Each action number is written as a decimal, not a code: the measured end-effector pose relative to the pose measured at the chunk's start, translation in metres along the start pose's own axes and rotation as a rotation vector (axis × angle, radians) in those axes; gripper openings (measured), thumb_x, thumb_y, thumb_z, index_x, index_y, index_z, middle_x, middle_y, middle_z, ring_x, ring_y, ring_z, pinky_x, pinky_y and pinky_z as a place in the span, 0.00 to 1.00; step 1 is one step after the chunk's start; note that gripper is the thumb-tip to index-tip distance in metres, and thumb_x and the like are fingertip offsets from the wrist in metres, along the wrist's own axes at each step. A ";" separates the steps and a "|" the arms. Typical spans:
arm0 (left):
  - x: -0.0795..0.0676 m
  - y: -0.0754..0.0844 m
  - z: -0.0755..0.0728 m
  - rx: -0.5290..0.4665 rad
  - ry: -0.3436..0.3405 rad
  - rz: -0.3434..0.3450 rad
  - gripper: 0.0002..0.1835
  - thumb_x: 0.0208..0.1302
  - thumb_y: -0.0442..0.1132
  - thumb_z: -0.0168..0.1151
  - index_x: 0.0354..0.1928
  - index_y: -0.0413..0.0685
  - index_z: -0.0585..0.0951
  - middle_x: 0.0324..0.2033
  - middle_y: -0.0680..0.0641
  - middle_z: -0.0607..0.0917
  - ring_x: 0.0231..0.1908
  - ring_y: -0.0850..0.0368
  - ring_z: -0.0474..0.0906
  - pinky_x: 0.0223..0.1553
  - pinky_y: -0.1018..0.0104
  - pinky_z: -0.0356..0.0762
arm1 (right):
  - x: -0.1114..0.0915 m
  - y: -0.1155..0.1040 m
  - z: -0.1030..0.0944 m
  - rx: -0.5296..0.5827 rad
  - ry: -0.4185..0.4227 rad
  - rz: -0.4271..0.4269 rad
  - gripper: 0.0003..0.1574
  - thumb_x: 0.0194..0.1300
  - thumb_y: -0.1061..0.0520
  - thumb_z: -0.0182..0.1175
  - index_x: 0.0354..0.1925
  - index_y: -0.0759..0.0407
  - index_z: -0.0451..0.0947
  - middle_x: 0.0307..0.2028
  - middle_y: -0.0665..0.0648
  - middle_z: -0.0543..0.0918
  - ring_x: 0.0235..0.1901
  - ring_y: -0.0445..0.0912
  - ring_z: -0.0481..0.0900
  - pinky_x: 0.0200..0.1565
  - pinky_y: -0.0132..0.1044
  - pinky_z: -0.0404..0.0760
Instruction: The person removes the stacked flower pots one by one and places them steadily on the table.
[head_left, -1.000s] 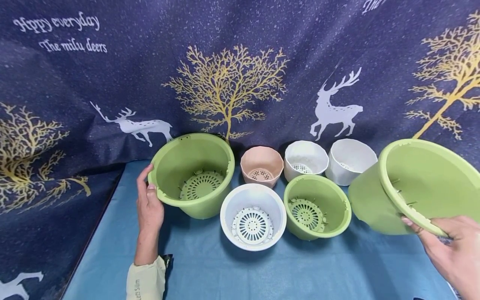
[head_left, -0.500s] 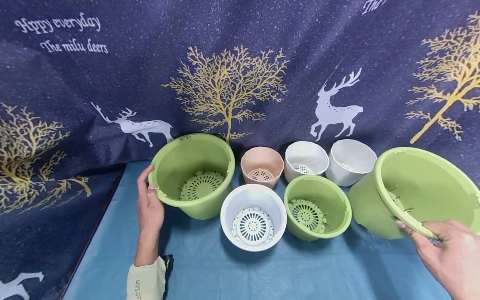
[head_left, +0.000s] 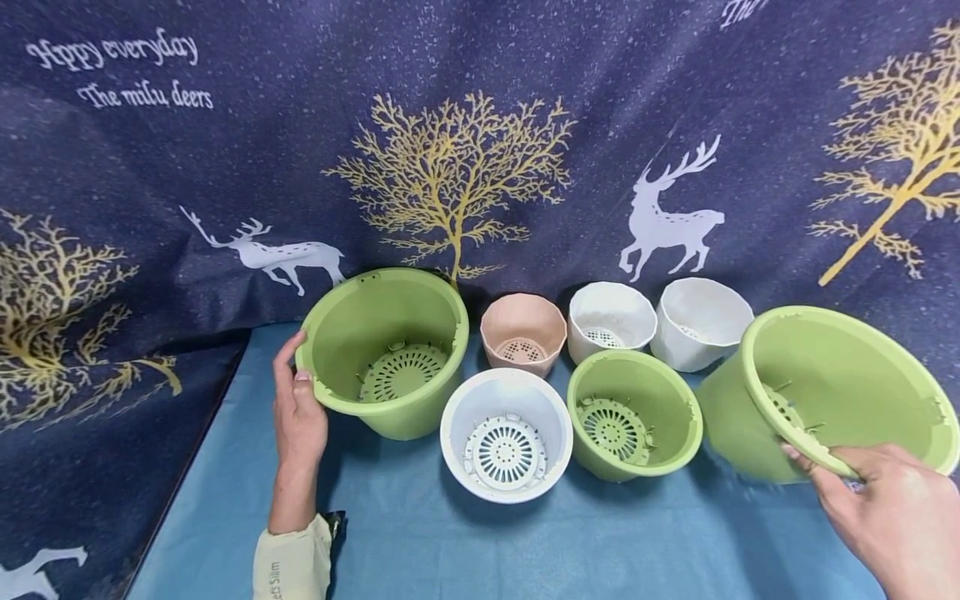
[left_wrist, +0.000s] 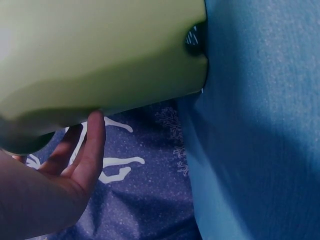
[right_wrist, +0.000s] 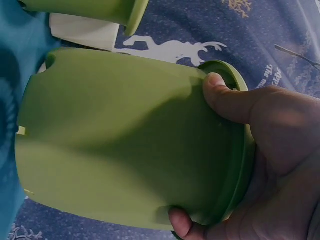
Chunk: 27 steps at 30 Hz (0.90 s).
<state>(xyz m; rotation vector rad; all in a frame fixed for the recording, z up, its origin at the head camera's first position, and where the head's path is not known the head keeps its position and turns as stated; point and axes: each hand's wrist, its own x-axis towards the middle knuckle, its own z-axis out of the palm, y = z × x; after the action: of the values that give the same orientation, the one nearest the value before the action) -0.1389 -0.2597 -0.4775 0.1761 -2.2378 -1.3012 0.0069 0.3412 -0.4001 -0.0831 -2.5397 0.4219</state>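
Note:
My left hand (head_left: 300, 412) rests against the near-left outside of a large green flowerpot (head_left: 405, 421), its fingers relaxed at the rim. In the left wrist view, fingertips (left_wrist: 95, 117) touch the wall of that pot (left_wrist: 115, 45). At the right, my right hand (head_left: 885, 492) grips the near rim of a second large green flowerpot (head_left: 731, 417), which leans with its mouth toward me. The right wrist view has the thumb (right_wrist: 216, 85) on the outer wall under the rim of this pot (right_wrist: 115, 145); fingers inside are hidden.
Between the large pots stand a white slotted pot (head_left: 506, 492) and a smaller green pot (head_left: 630, 462) on the blue cloth (head_left: 525, 550). Behind them are a pink faceted pot (head_left: 525, 312) and two white faceted pots (head_left: 611, 308), against a dark blue deer-print backdrop (head_left: 525, 208).
The right hand has brought its green flowerpot down and slightly left, closer to the cloth. My left hand and the other pots stay where they were.

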 end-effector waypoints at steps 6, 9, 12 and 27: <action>0.000 0.001 0.000 -0.008 -0.001 -0.010 0.30 0.82 0.43 0.35 0.80 0.74 0.66 0.62 0.37 0.82 0.43 0.49 0.74 0.41 0.57 0.64 | -0.003 0.004 0.005 -0.018 -0.064 0.004 0.21 0.59 0.42 0.76 0.19 0.52 0.86 0.21 0.68 0.83 0.28 0.76 0.79 0.22 0.62 0.68; 0.000 0.000 0.000 -0.016 -0.004 -0.006 0.30 0.82 0.43 0.35 0.80 0.73 0.66 0.61 0.36 0.83 0.44 0.50 0.74 0.43 0.58 0.66 | -0.003 0.005 0.008 -0.027 -0.084 -0.002 0.22 0.60 0.43 0.75 0.17 0.50 0.84 0.19 0.64 0.82 0.26 0.74 0.78 0.22 0.61 0.68; 0.000 -0.002 0.000 -0.020 -0.005 0.001 0.29 0.82 0.43 0.35 0.80 0.73 0.66 0.61 0.36 0.83 0.44 0.51 0.75 0.44 0.58 0.66 | -0.005 0.006 0.012 -0.031 -0.104 0.000 0.22 0.60 0.44 0.76 0.16 0.50 0.82 0.18 0.61 0.81 0.25 0.73 0.78 0.23 0.62 0.69; -0.001 -0.002 0.001 -0.029 -0.003 0.029 0.28 0.83 0.44 0.36 0.80 0.69 0.67 0.71 0.43 0.77 0.52 0.45 0.76 0.48 0.61 0.65 | -0.013 0.010 0.030 -0.031 -0.064 -0.034 0.25 0.62 0.42 0.74 0.23 0.61 0.87 0.19 0.66 0.81 0.23 0.71 0.77 0.22 0.62 0.69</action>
<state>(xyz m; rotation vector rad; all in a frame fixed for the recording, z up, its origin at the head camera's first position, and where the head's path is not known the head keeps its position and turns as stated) -0.1392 -0.2597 -0.4800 0.1315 -2.2143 -1.3188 0.0008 0.3402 -0.4339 -0.0388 -2.6074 0.3775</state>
